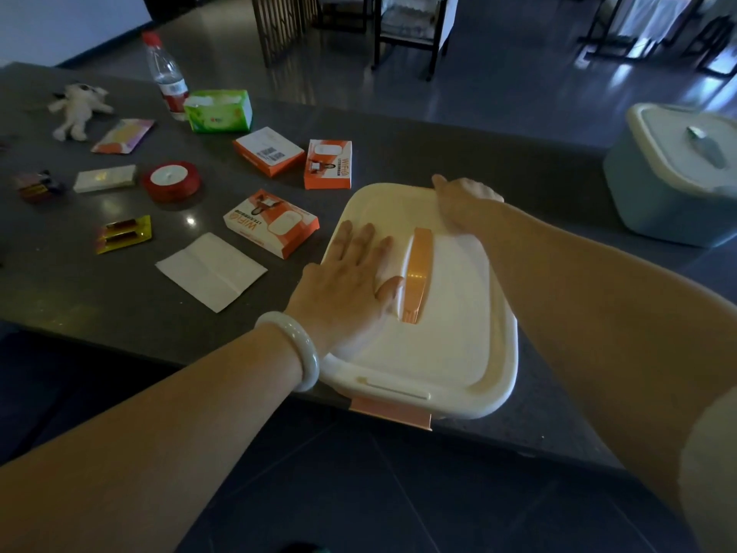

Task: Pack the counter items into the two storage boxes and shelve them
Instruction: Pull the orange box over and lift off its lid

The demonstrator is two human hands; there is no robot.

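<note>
A cream storage box with an orange handle and lid on sits at the counter's near edge. My left hand lies flat on its lid, fingers spread. My right hand curls over the lid's far edge. A second, pale blue box with its lid on stands at the right. Loose items lie to the left: three orange WiFi boxes, a red tape roll, a green tissue pack, a water bottle, a plush toy, batteries and a white paper.
The dark counter ends just below the cream box, whose orange latch overhangs the edge. A pink packet, a white bar and dark small items lie far left. Chairs stand beyond the counter.
</note>
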